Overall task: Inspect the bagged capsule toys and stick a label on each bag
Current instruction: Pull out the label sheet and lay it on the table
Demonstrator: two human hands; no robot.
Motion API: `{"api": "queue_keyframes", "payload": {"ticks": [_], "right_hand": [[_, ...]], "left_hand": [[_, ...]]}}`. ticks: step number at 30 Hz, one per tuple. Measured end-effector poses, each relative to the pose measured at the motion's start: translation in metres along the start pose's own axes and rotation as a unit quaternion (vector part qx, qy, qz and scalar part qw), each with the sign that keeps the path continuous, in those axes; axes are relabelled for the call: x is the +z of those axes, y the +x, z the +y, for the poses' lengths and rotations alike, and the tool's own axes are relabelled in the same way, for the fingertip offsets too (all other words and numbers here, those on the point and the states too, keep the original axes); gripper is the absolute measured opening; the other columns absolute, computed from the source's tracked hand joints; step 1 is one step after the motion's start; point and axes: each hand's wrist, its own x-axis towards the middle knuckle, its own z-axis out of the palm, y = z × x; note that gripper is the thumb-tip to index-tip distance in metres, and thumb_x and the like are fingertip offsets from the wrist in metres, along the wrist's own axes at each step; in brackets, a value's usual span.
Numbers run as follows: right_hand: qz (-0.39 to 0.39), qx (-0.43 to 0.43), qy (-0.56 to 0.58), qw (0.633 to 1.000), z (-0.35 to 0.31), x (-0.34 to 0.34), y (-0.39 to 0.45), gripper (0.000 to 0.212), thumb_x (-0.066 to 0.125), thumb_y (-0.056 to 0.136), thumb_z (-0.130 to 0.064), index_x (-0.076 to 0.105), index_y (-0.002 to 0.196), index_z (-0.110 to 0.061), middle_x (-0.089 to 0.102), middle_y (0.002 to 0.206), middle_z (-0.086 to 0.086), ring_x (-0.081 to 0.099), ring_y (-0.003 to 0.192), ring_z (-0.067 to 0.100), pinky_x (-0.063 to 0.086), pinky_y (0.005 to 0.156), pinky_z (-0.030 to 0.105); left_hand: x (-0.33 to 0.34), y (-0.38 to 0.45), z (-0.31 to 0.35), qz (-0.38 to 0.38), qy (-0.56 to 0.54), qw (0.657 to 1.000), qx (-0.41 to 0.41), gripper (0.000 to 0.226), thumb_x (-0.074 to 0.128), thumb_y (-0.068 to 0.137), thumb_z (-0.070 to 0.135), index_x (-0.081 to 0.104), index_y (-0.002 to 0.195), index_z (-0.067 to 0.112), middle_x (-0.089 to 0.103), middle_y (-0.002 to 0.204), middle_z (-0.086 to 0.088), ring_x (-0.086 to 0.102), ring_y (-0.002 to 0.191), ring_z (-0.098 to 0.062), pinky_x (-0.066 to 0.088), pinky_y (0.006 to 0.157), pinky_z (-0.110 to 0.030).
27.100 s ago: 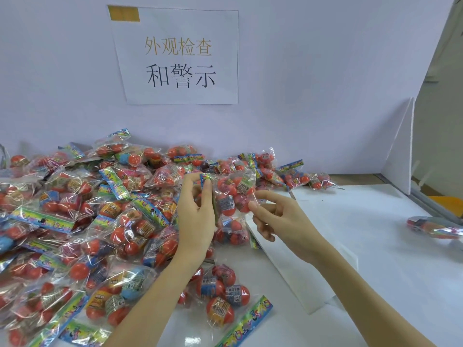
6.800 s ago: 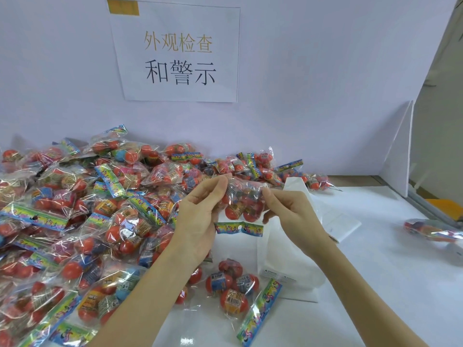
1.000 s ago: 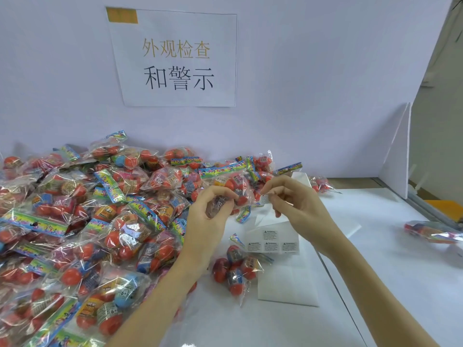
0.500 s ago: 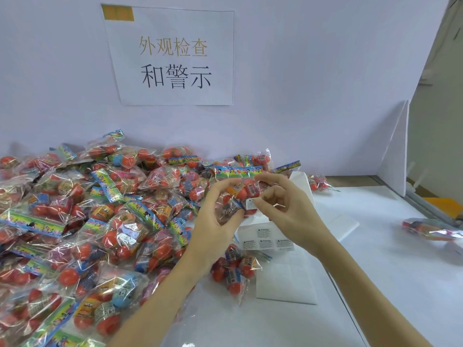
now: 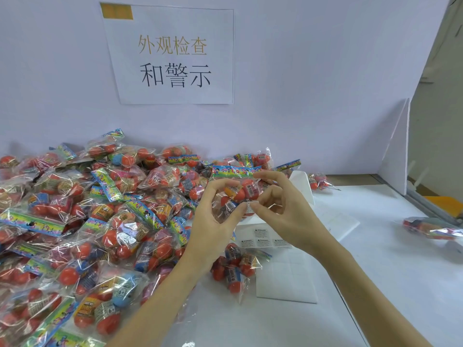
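One bag (image 5: pixel 238 194) is gripped by the left hand (image 5: pixel 213 221); a label (image 5: pixel 249 208) is pinched on by the right hand (image 5: pixel 283 211); a large pile (image 5: pixel 100 209) appears unlabelled.

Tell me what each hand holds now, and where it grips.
Left hand grips the raised bag by its left side; right hand pinches a small label against the bag's lower front.

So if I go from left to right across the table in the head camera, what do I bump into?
Big pile of bagged capsule toys → left hand → held bag → right hand → lone bag of capsule toys at the far right.
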Motion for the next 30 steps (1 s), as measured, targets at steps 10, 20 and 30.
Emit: {"api": "queue_keyframes", "payload": {"ticks": [10,20,30], "right_hand": [[0.046,0.086,-0.038,0.995,0.000,-0.003,0.002,0.065,0.081,0.087,-0.039,0.043,0.140,-0.036,0.059,0.083,-0.004,0.059,0.069,0.007,0.053,0.069,0.023],[-0.077,0.226,0.294,0.926,-0.008,-0.009,-0.002,0.017,0.076,0.089,-0.017,0.063,0.099,-0.011,0.062,0.088,0.008,0.065,0.081,0.018,0.055,0.074,0.022],[-0.046,0.187,0.166,0.967,-0.002,-0.009,-0.001,0.024,0.071,0.097,-0.023,0.076,0.111,-0.004,0.070,0.089,0.010,0.067,0.077,0.017,0.056,0.072,0.023]], "left_hand": [[0.000,0.000,-0.001,0.017,-0.056,0.998,-0.031,0.046,0.078,0.091,0.010,0.056,0.131,0.021,0.062,0.125,0.009,0.059,0.122,-0.011,0.049,0.103,-0.027],[0.002,-0.001,0.005,0.017,-0.090,0.995,-0.048,0.051,0.078,0.091,0.015,0.051,0.134,0.022,0.067,0.115,0.006,0.067,0.107,-0.012,0.056,0.091,-0.028],[0.003,-0.003,0.015,0.004,-0.144,0.987,-0.075,0.074,0.069,0.099,0.033,0.025,0.151,0.063,0.068,0.130,0.001,0.064,0.126,-0.024,0.050,0.108,-0.050]]}}
